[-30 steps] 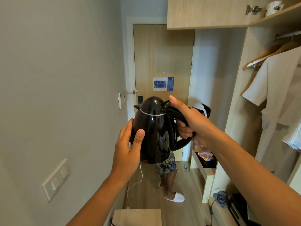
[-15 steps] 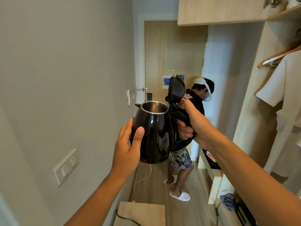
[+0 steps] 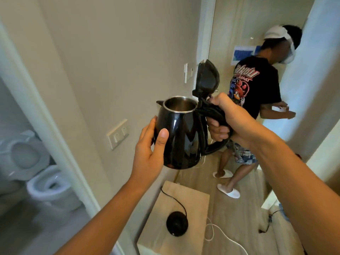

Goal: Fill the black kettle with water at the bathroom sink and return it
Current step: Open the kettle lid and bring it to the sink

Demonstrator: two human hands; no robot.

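Observation:
I hold the black kettle (image 3: 182, 137) upright in front of me at chest height. Its lid (image 3: 207, 78) stands flipped up, showing the steel inside, which looks dry. My right hand (image 3: 226, 122) is wrapped around the handle with the thumb at the lid catch. My left hand (image 3: 150, 150) is pressed against the kettle's left side, thumb on its front. The kettle's round black base (image 3: 177, 223) with its cord lies on a small wooden table (image 3: 195, 203) below.
The bathroom doorway opens at the left, with a white toilet (image 3: 46, 183) inside. A light switch plate (image 3: 117, 133) is on the wall. Another person (image 3: 255, 92) in white slippers stands in the corridor ahead. A white cable (image 3: 220, 234) trails on the floor.
The kettle's lid went from closed to flipped up. My view swung left and down, bringing the bathroom doorway, toilet and kettle base into sight.

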